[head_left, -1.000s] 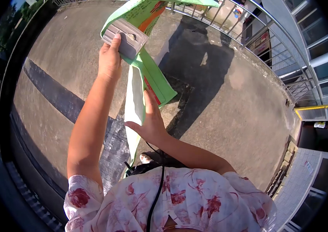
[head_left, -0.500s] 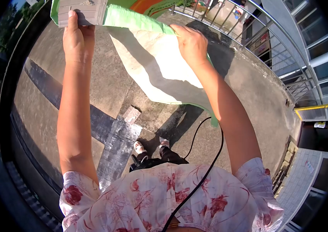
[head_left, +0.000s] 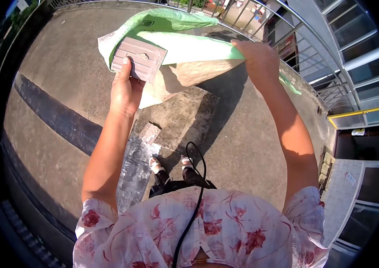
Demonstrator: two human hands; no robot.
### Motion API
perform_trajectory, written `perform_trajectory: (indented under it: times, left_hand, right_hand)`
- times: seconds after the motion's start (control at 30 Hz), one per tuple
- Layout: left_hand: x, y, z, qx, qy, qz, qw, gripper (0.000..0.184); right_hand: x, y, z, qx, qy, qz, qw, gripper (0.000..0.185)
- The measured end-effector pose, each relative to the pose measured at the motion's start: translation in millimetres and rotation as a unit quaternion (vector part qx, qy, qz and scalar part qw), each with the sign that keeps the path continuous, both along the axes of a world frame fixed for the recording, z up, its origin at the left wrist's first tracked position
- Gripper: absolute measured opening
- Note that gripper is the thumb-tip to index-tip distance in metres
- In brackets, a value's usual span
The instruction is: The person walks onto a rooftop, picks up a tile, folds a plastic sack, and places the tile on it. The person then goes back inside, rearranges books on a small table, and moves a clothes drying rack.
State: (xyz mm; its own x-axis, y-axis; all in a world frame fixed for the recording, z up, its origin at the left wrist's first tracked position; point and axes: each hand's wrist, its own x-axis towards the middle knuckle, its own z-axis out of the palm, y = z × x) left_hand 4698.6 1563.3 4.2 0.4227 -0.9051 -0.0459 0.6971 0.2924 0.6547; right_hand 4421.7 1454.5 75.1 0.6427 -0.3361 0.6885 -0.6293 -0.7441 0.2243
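My left hand [head_left: 127,89] grips a flat grey-brown ridged tile [head_left: 138,58], its thumb on the tile's face and the other fingers hidden behind. A green and white sack [head_left: 176,44] lies behind the tile and stretches across to the right, its pale inner side facing down toward me. At the sack's right end my right hand [head_left: 261,60] is closed on the green edge. A loose green strip [head_left: 290,84] hangs beyond my right wrist.
A second tile piece [head_left: 149,132] lies on the concrete near my feet, beside a dark strip [head_left: 64,116]. A metal railing [head_left: 305,42] runs along the upper right. A black cord [head_left: 203,169] hangs before my shirt.
The left hand and tile went up and left, then came back down and right. My right hand rose from beside the sack, took its edge, and moved further right, spreading it sideways.
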Motion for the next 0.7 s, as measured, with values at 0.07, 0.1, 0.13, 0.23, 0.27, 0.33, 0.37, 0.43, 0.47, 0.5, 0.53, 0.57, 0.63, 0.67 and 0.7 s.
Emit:
perform_trajectory:
  times: [0.07, 0.1, 0.13, 0.23, 0.27, 0.33, 0.37, 0.43, 0.47, 0.5, 0.53, 0.57, 0.63, 0.67, 0.7]
  left_hand:
    - [-6.5, 27.3, -14.4, 0.059, -0.007, -0.003, 0.998, 0.039]
    - [-7.8, 40.7, -23.8, 0.064, -0.005, -0.005, 0.998, 0.039]
    - [-7.7, 53.0, -33.2, 0.068, -0.009, -0.002, 0.998, 0.038]
    - [-7.3, 84.9, -37.2, 0.096, -0.019, 0.022, 0.995, 0.031]
    - [-6.1, 93.7, -36.0, 0.113, -0.025, 0.048, 0.992, 0.025]
    - [10.1, 113.6, -43.5, 0.129, -0.038, 0.055, 0.989, 0.022]
    - [15.7, 122.8, -44.4, 0.14, -0.051, 0.07, 0.986, 0.021]
    - [28.8, 139.1, -48.4, 0.167, -0.073, 0.083, 0.98, 0.021]
    - [36.1, 144.4, -52.4, 0.182, -0.083, 0.082, 0.976, 0.022]
    - [40.6, 147.2, -55.7, 0.202, -0.102, 0.095, 0.969, 0.024]
    - [46.1, 144.8, -57.8, 0.199, -0.106, 0.094, 0.97, 0.024]
    - [50.0, 141.7, -58.4, 0.188, -0.137, 0.09, 0.968, 0.025]
    - [48.5, 123.0, -46.0, 0.167, -0.175, 0.087, 0.966, 0.025]
    - [48.9, 108.4, -39.7, 0.169, -0.177, 0.079, 0.966, 0.025]
    - [49.4, 91.3, -34.2, 0.171, -0.178, 0.072, 0.966, 0.025]
  right_hand:
    - [-11.2, 30.3, -6.7, 0.009, -0.004, 0.001, 1.0, 0.038]
    - [-17.1, 44.2, -11.4, 0.046, 0.01, 0.006, 0.999, 0.038]
    - [-20.4, 55.8, -15.6, 0.081, 0.023, 0.013, 0.996, 0.039]
    - [-28.6, 84.2, -36.6, 0.139, 0.042, 0.044, 0.988, 0.037]
    - [-30.7, 91.7, -42.1, 0.141, 0.04, 0.042, 0.988, 0.037]
    - [-33.0, 104.0, -54.8, 0.171, 0.01, 0.026, 0.985, 0.036]
    - [-39.5, 106.5, -65.9, 0.193, -0.001, 0.001, 0.981, 0.034]
    - [-59.7, 113.7, -97.1, 0.217, -0.015, -0.023, 0.976, 0.034]
    - [-65.0, 114.5, -107.8, 0.243, -0.023, -0.044, 0.969, 0.033]
    - [-64.1, 115.8, -114.3, 0.239, -0.027, -0.044, 0.97, 0.033]
    - [-61.6, 119.1, -120.1, 0.239, -0.042, -0.028, 0.97, 0.033]
    - [-60.5, 122.5, -123.6, 0.239, -0.057, -0.013, 0.969, 0.033]
    - [-57.4, 111.1, -121.0, 0.238, -0.059, -0.038, 0.969, 0.032]
    - [-56.9, 99.8, -117.8, 0.238, -0.058, -0.06, 0.968, 0.031]
    - [-57.1, 82.1, -117.1, 0.23, -0.067, -0.079, 0.968, 0.03]
